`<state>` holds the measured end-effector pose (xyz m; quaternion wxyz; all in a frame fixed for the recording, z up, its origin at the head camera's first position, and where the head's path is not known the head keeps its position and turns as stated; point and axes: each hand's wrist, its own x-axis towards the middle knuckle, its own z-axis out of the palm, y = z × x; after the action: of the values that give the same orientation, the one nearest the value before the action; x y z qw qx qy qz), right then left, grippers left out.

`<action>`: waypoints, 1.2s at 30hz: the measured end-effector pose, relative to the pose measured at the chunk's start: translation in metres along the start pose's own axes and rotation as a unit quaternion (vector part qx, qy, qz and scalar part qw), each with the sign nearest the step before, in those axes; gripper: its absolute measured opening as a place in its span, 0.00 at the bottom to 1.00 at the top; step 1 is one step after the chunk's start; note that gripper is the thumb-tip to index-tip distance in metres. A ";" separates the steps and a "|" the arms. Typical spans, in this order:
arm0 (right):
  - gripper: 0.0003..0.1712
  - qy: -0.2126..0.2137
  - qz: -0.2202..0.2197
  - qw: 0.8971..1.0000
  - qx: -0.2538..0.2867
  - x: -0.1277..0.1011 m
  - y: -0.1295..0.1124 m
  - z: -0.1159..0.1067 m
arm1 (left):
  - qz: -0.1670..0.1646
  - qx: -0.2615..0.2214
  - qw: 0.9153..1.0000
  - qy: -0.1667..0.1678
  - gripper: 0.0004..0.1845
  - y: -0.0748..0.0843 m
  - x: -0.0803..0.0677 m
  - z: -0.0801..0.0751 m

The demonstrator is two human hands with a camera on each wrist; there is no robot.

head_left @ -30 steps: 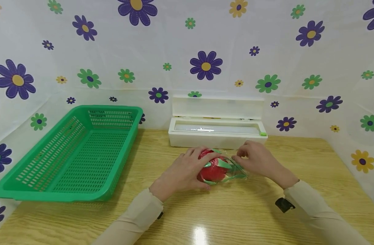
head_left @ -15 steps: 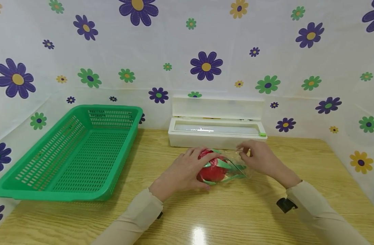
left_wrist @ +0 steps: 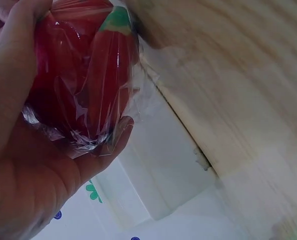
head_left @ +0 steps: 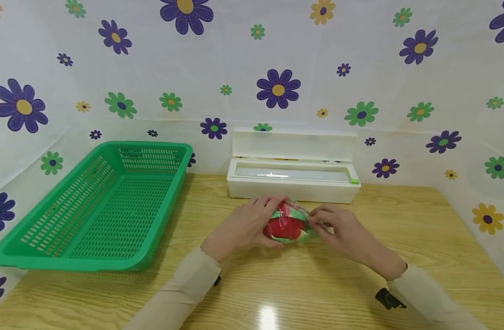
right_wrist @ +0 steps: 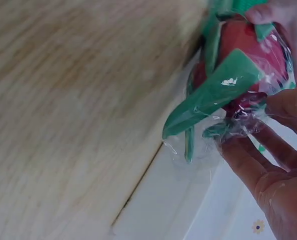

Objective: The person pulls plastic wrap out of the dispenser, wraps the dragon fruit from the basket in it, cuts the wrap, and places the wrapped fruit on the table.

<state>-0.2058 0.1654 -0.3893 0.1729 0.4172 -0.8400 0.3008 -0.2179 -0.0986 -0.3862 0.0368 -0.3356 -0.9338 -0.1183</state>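
A red dragon fruit (head_left: 285, 228) with green scales lies on the wooden table, covered in clear cling film (left_wrist: 78, 142). My left hand (head_left: 244, 224) grips its left side, thumb toward me and fingers over the far side. At the fruit's right end, my right hand (head_left: 343, 233) pinches the gathered film between thumb and fingers. In the right wrist view, a long green scale (right_wrist: 213, 92) sticks out under the film beside the fingertips. Wrinkled film bunches under the fruit near my left fingers in the left wrist view.
Just behind the fruit stands a white cling film box (head_left: 293, 190), its lid (head_left: 293, 146) raised, with a film roll (head_left: 293, 173) inside. A green plastic basket (head_left: 82, 264) occupies the table's left side. A flower-patterned sheet (head_left: 318, 59) hangs behind.
My right hand lifted away slightly with loose film, then came back left and down against the fruit's end, pinching the film. The fruit has turned slightly under my left hand.
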 end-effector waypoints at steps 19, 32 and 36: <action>0.35 -0.074 0.006 0.996 -0.046 -0.015 -0.010 0.007 | -0.036 -0.022 0.999 -0.033 0.47 0.000 0.013 -0.011; 0.27 -0.057 0.034 0.995 0.077 -0.003 0.012 0.009 | -0.101 -0.201 0.971 -0.079 0.30 -0.029 0.030 -0.009; 0.28 -0.071 0.077 0.990 0.097 -0.002 0.017 0.009 | -0.101 -0.275 0.952 -0.083 0.34 -0.040 0.020 -0.010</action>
<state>-0.2185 0.1685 -0.4028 0.0479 0.3864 -0.8467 0.3627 -0.2589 -0.1192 -0.3815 -0.1470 -0.2449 -0.8940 -0.3452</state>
